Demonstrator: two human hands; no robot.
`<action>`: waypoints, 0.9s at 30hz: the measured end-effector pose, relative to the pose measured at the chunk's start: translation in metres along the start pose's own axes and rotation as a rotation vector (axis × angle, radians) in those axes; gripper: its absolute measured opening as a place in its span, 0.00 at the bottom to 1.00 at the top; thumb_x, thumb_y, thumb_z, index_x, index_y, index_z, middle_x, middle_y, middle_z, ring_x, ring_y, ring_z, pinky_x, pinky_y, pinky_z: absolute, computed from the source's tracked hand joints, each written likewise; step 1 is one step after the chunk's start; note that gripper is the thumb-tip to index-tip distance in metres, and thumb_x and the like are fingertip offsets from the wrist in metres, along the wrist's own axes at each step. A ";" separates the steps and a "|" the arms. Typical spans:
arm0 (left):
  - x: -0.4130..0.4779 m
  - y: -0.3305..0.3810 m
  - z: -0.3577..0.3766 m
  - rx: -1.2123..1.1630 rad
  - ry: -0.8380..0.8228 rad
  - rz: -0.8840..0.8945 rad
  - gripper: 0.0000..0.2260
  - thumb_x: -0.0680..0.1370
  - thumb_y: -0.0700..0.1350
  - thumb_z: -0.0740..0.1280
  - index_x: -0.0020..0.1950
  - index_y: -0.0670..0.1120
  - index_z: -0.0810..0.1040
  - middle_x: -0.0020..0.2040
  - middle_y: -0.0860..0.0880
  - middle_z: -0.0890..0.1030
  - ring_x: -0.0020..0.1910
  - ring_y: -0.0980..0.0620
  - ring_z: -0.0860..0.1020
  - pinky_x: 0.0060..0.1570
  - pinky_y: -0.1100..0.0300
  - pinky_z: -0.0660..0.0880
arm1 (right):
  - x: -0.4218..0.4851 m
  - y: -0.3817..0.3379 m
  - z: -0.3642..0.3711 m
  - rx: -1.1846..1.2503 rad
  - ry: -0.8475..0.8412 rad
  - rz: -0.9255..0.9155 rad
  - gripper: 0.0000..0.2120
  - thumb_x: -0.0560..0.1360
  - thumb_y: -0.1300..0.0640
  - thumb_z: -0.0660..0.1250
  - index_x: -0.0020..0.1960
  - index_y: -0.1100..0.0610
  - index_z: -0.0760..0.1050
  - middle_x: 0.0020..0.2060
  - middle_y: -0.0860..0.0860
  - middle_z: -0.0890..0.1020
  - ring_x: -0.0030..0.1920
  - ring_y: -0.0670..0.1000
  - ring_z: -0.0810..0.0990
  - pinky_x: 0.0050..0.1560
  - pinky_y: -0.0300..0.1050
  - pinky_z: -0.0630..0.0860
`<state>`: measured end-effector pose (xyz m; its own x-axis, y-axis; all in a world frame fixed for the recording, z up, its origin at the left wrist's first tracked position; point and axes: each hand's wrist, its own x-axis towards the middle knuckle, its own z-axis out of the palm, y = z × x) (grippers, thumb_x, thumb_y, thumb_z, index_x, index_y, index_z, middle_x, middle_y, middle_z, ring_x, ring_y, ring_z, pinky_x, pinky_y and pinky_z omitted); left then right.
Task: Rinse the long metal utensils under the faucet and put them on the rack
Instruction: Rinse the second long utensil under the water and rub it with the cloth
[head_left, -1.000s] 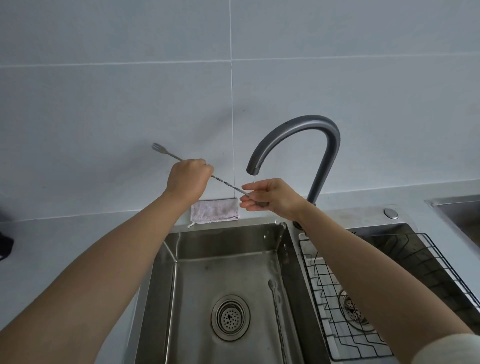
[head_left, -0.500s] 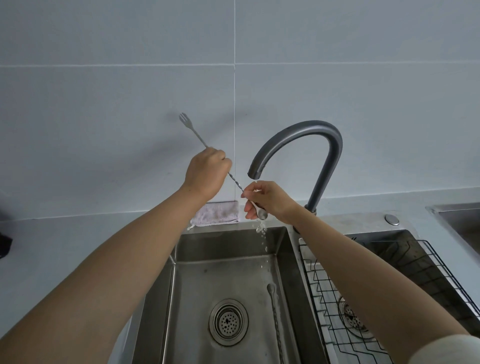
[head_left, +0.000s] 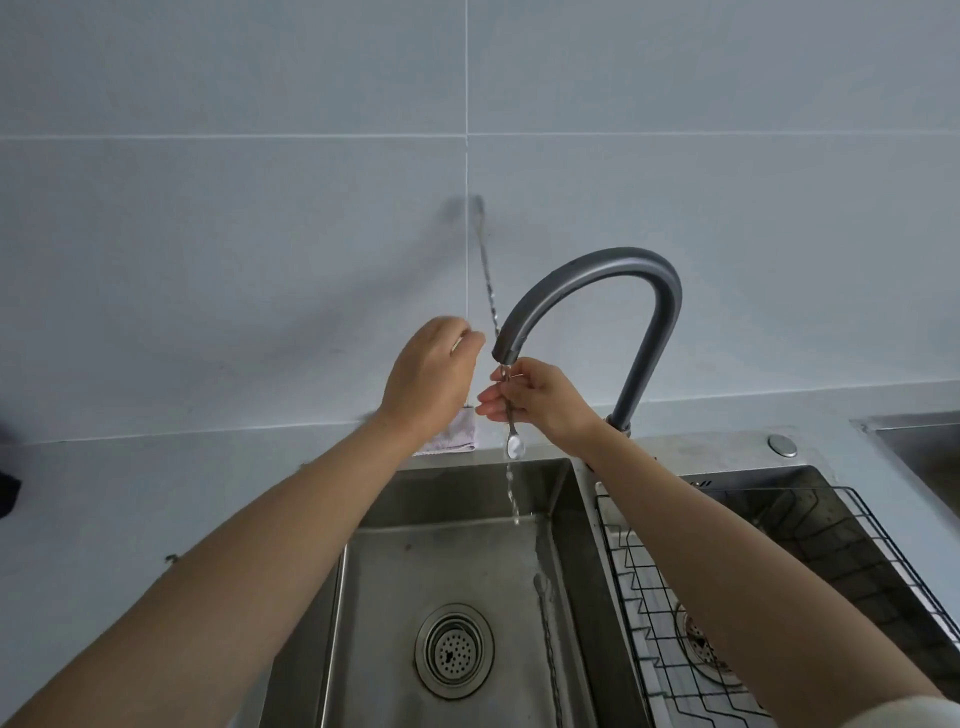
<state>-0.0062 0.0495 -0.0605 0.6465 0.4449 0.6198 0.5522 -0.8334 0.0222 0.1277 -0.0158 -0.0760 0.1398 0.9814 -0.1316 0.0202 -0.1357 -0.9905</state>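
Observation:
A long twisted metal utensil (head_left: 489, 291) stands almost upright under the grey faucet (head_left: 608, 262). Its blurred fork end points up at the wall and its small spoon end (head_left: 515, 445) hangs down. My right hand (head_left: 540, 408) grips its lower shaft just beneath the spout, where water runs over it and falls into the left sink basin (head_left: 467, 499). My left hand (head_left: 431, 379) is curled just left of the shaft; contact is unclear. A second long utensil (head_left: 546, 629) lies on the basin floor. The black wire rack (head_left: 639, 597) sits in the right basin.
A pale cloth (head_left: 454, 436) rests on the ledge behind the sink. The left basin has a round drain (head_left: 453, 649). A round metal button (head_left: 782, 445) sits on the counter, with another steel basin (head_left: 924, 447) at the right edge. A dark object (head_left: 8, 493) is at the far left.
The utensil has swung from slanted to almost upright, with the fork end up. Water now streams over the shaft and spoon end. My left hand's grip has loosened at the shaft.

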 end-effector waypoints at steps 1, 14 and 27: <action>-0.008 0.005 0.000 -0.069 -0.035 -0.100 0.10 0.69 0.34 0.72 0.48 0.35 0.79 0.43 0.38 0.82 0.42 0.40 0.82 0.40 0.55 0.80 | 0.000 -0.001 0.001 0.030 0.009 -0.008 0.11 0.80 0.69 0.53 0.44 0.59 0.69 0.38 0.56 0.80 0.31 0.44 0.83 0.41 0.37 0.81; -0.022 0.041 0.022 -1.025 -0.453 -0.904 0.12 0.80 0.42 0.59 0.57 0.37 0.75 0.52 0.39 0.81 0.43 0.45 0.81 0.44 0.62 0.77 | -0.007 -0.009 0.002 0.122 0.125 -0.112 0.09 0.79 0.70 0.55 0.49 0.56 0.65 0.41 0.55 0.80 0.41 0.50 0.82 0.45 0.40 0.81; -0.020 0.037 0.024 -1.045 -0.378 -0.855 0.08 0.77 0.38 0.63 0.52 0.34 0.78 0.44 0.43 0.79 0.39 0.44 0.81 0.41 0.60 0.78 | -0.002 -0.014 0.012 -0.008 0.302 -0.103 0.14 0.80 0.63 0.55 0.40 0.55 0.73 0.34 0.52 0.80 0.29 0.43 0.81 0.38 0.37 0.81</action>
<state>0.0141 0.0175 -0.0911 0.5064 0.8532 -0.1246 0.3082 -0.0442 0.9503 0.1148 -0.0138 -0.0627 0.4245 0.9053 -0.0113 0.0578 -0.0396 -0.9975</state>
